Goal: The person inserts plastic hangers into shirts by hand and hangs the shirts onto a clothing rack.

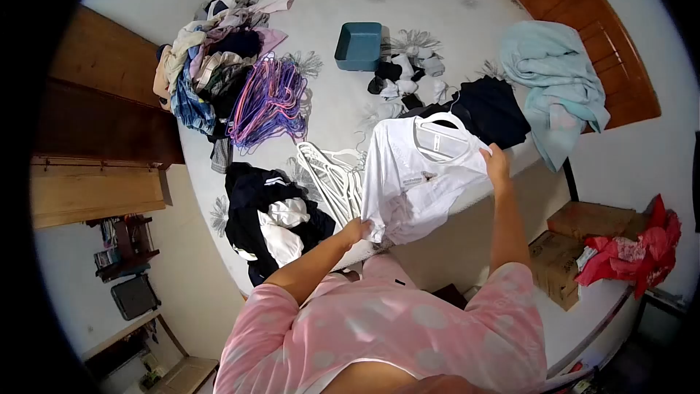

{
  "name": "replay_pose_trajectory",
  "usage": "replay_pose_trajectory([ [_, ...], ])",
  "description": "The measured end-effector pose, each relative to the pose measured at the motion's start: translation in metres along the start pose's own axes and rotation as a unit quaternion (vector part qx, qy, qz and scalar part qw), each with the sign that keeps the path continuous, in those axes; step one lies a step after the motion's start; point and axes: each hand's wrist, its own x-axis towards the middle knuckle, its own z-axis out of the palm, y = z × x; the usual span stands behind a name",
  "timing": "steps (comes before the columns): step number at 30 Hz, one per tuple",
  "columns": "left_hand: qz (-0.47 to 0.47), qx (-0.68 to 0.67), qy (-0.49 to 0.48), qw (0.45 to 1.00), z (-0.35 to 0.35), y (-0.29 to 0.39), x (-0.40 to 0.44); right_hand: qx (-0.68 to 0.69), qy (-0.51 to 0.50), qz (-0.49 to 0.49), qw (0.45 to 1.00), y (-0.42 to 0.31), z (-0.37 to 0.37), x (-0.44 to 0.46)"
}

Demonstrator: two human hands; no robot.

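Observation:
A white shirt (401,190) with a small print on its chest lies spread at the bed's near edge. Inside its neckline sits a white hanger (452,118). My left hand (355,230) is closed on the shirt's lower left part, by the sleeve or hem. At the opposite side, my right hand (496,164) pinches the shirt near its shoulder. Several white hangers (328,175) lie just left of the shirt. Behind it on the right rests a stack of dark folded clothes (496,109).
On the bed (437,0) are a mixed clothes heap (219,58), purple hangers (270,102), a teal bin (359,47), socks (401,76), a black-and-white clothes pile (273,215) and a light blue blanket (554,73). Cardboard boxes (554,266) and red clothing (634,248) stand at right.

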Motion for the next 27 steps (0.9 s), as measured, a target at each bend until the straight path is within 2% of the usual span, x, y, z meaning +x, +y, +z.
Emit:
replay_pose_trajectory([
  [5,0.018,0.033,0.001,0.999,-0.008,-0.003,0.018,-0.035,-0.041,0.07,0.996,0.057,0.071,0.039],
  [6,0.015,-0.002,-0.014,1.0,-0.009,-0.002,0.022,-0.043,-0.043,0.086,0.994,0.068,0.086,0.044],
  [9,0.006,-0.109,-0.064,0.992,-0.012,-0.005,0.03,-0.131,-0.017,0.177,0.975,0.032,0.08,0.04],
  [13,0.028,-0.114,-0.066,0.991,-0.026,0.004,0.02,-0.122,0.07,0.108,0.984,0.029,0.1,0.029],
  [15,0.036,-0.118,-0.07,0.99,-0.038,-0.021,0.035,-0.096,0.087,0.045,0.991,0.021,0.107,0.021],
  [17,0.041,-0.136,-0.038,0.989,-0.049,-0.034,0.036,-0.016,0.084,-0.026,0.996,0.02,0.135,0.013],
  [18,0.009,-0.125,-0.014,0.992,-0.056,-0.015,0.019,0.027,0.081,-0.062,0.994,0.016,0.148,0.009],
  [21,0.01,-0.161,0.022,0.987,-0.075,-0.025,0.009,0.115,0.022,-0.066,0.991,-0.043,0.178,-0.012],
  [22,0.001,-0.189,0.034,0.981,-0.08,-0.032,0.01,0.126,0.006,-0.107,0.986,-0.057,0.193,-0.015],
  [25,-0.014,-0.246,0.069,0.967,-0.094,-0.052,0.007,0.177,-0.084,-0.107,0.975,-0.108,0.238,-0.034],
  [27,-0.012,-0.326,0.092,0.941,-0.099,-0.06,-0.003,0.228,-0.135,-0.111,0.958,-0.135,0.269,-0.046],
])
